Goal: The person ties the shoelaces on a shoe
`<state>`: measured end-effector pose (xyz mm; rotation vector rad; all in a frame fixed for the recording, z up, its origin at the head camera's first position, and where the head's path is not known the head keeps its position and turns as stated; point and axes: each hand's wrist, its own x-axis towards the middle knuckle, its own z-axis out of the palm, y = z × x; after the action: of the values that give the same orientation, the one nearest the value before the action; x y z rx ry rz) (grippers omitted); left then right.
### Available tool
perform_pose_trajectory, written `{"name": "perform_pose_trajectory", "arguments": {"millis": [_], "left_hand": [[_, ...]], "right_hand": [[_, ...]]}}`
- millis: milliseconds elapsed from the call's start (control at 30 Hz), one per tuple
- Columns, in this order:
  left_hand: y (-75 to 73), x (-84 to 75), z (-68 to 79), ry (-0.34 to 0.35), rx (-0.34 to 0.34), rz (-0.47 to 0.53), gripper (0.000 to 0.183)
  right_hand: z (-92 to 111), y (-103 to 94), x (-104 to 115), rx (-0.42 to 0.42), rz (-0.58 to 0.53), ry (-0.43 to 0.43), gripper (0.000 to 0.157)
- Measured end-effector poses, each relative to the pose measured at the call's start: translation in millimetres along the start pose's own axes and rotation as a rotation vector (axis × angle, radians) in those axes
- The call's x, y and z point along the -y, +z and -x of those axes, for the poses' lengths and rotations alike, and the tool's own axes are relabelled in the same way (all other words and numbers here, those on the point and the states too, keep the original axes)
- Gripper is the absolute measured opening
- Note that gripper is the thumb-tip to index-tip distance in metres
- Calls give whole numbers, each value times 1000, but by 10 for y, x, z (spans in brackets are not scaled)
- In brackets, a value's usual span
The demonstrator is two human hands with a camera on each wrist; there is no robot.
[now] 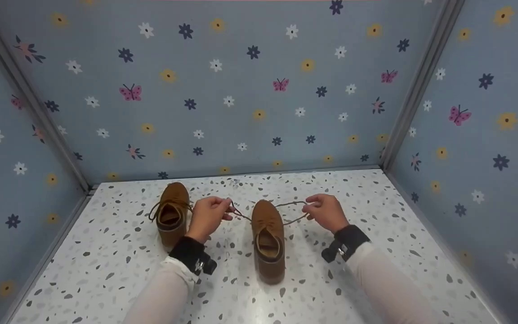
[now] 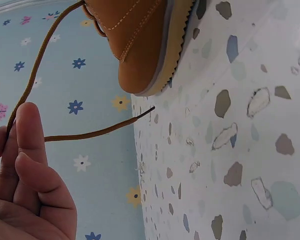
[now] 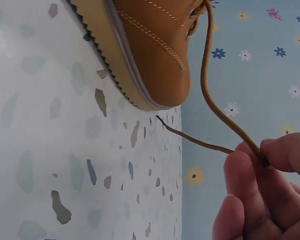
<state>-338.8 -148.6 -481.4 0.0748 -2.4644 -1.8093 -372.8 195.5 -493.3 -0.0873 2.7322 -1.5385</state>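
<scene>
A brown lace-up shoe (image 1: 265, 212) stands on the speckled surface between the two hands, its toe pointing away. My left hand (image 1: 209, 216) pinches one brown shoelace (image 2: 40, 55) between thumb and fingers, out to the left of the shoe. On the other side my right hand (image 1: 326, 211) pinches the second shoelace (image 3: 206, 75) the same way. Both laces run from the shoe's eyelets to the fingers. Past each grip a loose end hangs back toward the toe, its dark tip showing in the wrist views.
A matching brown shoe (image 1: 174, 198) stands to the left, beside the left hand, with its lace looped at both sides. Blue flowered panels (image 1: 241, 90) enclose the white speckled tabletop (image 1: 119, 270) at the back and both sides.
</scene>
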Motion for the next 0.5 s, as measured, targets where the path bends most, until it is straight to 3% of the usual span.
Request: {"name": "perform_pose_trajectory", "arguments": {"millis": [167,500], "left_hand": [[46,-13,16,-39,14,129,30],[170,32,54,-36,42,331,25]], "right_hand": [[-3,-37,20,8,-77,107,25],[73,-57,78,-43,-262,135,25]]}}
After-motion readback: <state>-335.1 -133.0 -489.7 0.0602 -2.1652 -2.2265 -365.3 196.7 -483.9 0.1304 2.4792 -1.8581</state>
